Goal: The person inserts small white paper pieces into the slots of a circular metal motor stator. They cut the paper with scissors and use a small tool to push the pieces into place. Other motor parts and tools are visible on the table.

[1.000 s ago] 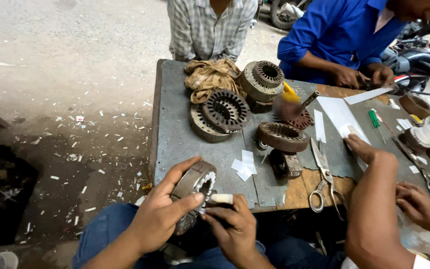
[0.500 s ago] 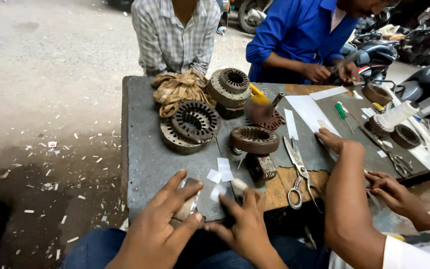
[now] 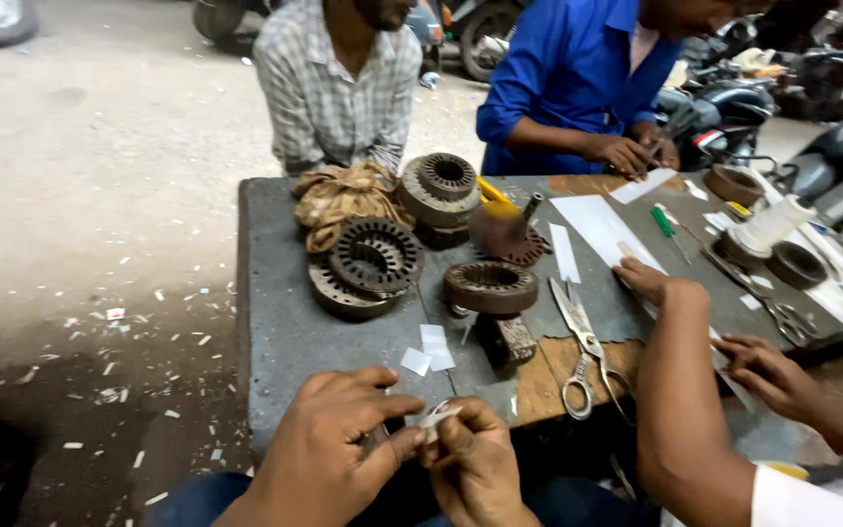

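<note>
Left hand: the left hand (image 3: 329,454) sits at the near edge of the table (image 3: 275,322); fingers curled over a part that is mostly hidden beneath them; thumb and forefinger tips closed on one end of the paper strip (image 3: 433,418).
Right hand: the right hand (image 3: 475,468) lies just beside the left, touching it at the fingertips; thumb and forefinger pinch the other end of the same strip.
Paper strip: small, white, folded; held between the two hands, just above the table edge.
Paper slips: cut white paper slips (image 3: 429,348) lie on the grey top just beyond the hands.
Stator cores: a slotted stator ring (image 3: 490,285) stands farther out, beyond the right hand; a wider stacked core (image 3: 371,262) lies beyond the left hand; a third core (image 3: 441,185) sits behind both, near the far edge.
Cloth: a tan bundle of cloth (image 3: 341,195) lies beside the farthest core.
Scissors: scissors (image 3: 582,346) rest to the right of the right hand, blades pointing away.
Co-worker at right: a bare forearm (image 3: 680,390) reaches onto the table beside the scissors; its hand presses flat on a white sheet (image 3: 602,226).
Persons opposite: one in a checked shirt (image 3: 339,88), one in a blue shirt (image 3: 578,78); both at the far side of the table.
</note>
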